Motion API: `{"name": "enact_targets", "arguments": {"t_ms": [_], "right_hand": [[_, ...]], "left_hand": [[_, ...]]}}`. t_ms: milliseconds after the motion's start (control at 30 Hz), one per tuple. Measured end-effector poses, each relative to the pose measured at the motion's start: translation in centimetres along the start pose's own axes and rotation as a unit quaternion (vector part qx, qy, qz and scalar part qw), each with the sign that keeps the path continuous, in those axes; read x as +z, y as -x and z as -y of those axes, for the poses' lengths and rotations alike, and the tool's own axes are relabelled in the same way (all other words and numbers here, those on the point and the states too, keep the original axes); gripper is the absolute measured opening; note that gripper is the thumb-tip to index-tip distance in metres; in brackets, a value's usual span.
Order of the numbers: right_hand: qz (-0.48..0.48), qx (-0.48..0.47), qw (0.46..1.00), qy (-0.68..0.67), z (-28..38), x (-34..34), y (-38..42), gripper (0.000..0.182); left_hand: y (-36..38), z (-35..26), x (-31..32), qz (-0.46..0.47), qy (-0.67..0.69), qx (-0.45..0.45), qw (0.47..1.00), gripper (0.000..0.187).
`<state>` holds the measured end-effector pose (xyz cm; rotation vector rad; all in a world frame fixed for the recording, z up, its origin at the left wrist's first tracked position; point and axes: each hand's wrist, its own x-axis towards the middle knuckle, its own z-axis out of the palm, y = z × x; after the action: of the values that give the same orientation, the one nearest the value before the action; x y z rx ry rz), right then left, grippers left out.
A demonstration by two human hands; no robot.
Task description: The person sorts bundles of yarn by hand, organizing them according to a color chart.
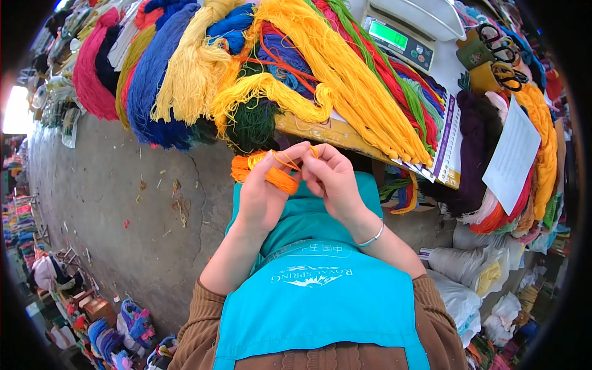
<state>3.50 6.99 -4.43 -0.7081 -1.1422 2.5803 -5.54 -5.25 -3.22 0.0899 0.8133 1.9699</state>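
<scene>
Orange yarn skein (pixel 282 179), upper half of frame, just L of ctr: I see a compact bundle, strands side by side, yellower nr the top. Lies abt sideways in the L hand (pixel 259 192), thumb over it; thin orange strand (pixel 314 150) up at R hand's (pixel 333 182) fingertips.

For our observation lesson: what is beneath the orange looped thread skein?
Teal cloth apron and grey concrete floor show around the orange skein; whatever lies directly beneath it and the bare left hand is covered.

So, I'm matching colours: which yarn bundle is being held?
The small orange bundle, in the left hand; the other bundles by the table are unheld.
</scene>
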Motion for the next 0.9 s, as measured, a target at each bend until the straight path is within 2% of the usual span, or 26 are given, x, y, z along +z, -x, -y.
{"name": "enact_targets", "arguments": {"t_ms": [133, 200, 367, 433, 833, 900], "right_hand": [[0.004, 0.005, 0.997, 0.078, 0.6, 0.6, 0.5, 0.011], [0.025, -0.036, 0.988, 0.146, 0.1, 0.8, 0.5, 0.016], [0.020, -0.041, 0.988, 0.144, -0.5, 0.9, 0.4, 0.020], [0.016, -0.040, 0.987, 0.152, -0.5, 0.9, 0.4, 0.021], [0.010, -0.034, 0.978, 0.205, -0.2, 1.1, 0.9, 0.016], [0.004, -0.027, 0.990, 0.136, 0.0, 1.1, 1.0, 0.014]], "left_hand": [[0.0, 0.1, -0.4, 0.009, -0.007, -0.003, 1.000, 0.052], [-0.1, 0.3, -0.5, 0.013, -0.016, -0.005, 1.000, 0.055], [0.0, 0.3, -0.1, 0.029, 0.003, -0.031, 0.999, 0.061], [0.0, 0.4, 0.2, 0.007, -0.004, -0.040, 0.999, 0.064], [0.2, 0.4, -0.2, 0.012, -0.021, -0.049, 0.998, 0.066], [0.1, 0.4, -0.3, 0.012, -0.019, -0.043, 0.999, 0.066]]}}
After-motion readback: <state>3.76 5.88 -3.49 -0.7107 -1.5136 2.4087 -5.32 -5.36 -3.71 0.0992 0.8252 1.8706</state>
